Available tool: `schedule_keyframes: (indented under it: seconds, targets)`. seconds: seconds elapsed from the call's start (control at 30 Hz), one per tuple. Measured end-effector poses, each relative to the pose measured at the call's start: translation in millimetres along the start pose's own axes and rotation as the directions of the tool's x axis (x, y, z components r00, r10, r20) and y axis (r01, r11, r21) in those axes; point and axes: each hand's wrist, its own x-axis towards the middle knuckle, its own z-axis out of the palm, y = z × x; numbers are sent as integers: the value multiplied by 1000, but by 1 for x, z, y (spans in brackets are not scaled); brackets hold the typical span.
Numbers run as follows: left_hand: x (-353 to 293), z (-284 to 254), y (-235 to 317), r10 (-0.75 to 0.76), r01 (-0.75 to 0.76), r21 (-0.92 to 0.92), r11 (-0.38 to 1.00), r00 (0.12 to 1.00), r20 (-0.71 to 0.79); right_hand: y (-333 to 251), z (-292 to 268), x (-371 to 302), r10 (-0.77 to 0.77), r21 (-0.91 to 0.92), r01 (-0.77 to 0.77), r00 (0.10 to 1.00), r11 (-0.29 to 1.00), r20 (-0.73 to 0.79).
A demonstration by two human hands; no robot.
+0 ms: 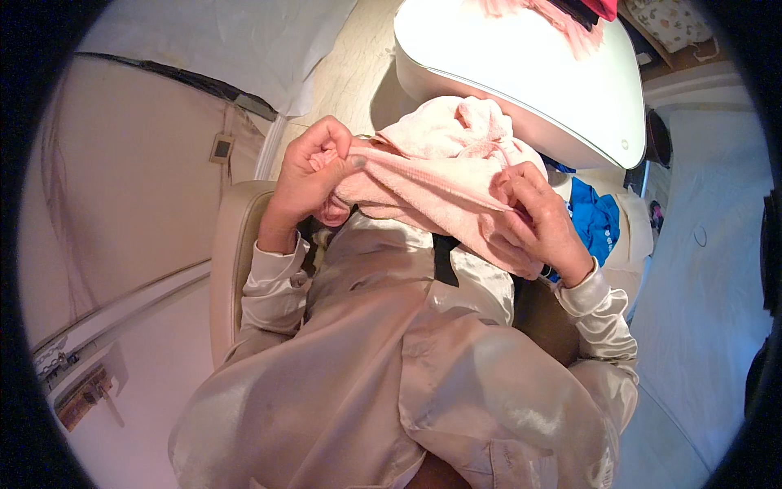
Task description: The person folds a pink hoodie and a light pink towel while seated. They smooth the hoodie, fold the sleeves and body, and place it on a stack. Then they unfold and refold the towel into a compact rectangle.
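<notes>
A pink fleecy cloth (440, 183) is stretched between my two hands, above my lap. My left hand (314, 167) is closed on its left end, thumb and fingers pinching the bunched fabric. At the other end my right hand (542, 216) grips the cloth's edge between thumb and fingers. A seam or hem runs taut from one hand to the other. Past it, the rest of the cloth lies in a crumpled heap toward the white table. I cannot make out whether it is a garment or a towel.
The white rounded table (521, 73) stands ahead, with pink sheer fabric (562, 20) at its far edge. A blue printed cloth (593, 220) lies to the right of my right hand. I sit in a cream chair (232, 269). Pale sheeting (700, 244) spreads at the far right.
</notes>
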Motion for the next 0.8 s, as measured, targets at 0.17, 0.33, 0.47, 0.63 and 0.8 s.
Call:
schedule_keyframes:
  seconds: [0.17,0.33,0.47,0.63,0.8]
  targets:
    - [-3,6,6,-145,142,-72,987,989,-32,19,-1,-4,102,251,-121,991,960,88]
    - [2,4,-6,-149,152,-95,984,988,35,27,1,-5,140,287,-132,990,949,-5]
    - [-1,3,-14,-236,233,-54,971,971,-43,26,-5,-5,119,236,-105,992,966,-45]
    - [17,14,-10,-69,131,514,848,988,-138,17,-9,6,215,143,-195,967,970,-137]
    - [47,39,13,497,-362,865,346,853,159,-12,-2,25,216,233,-169,957,958,-195]
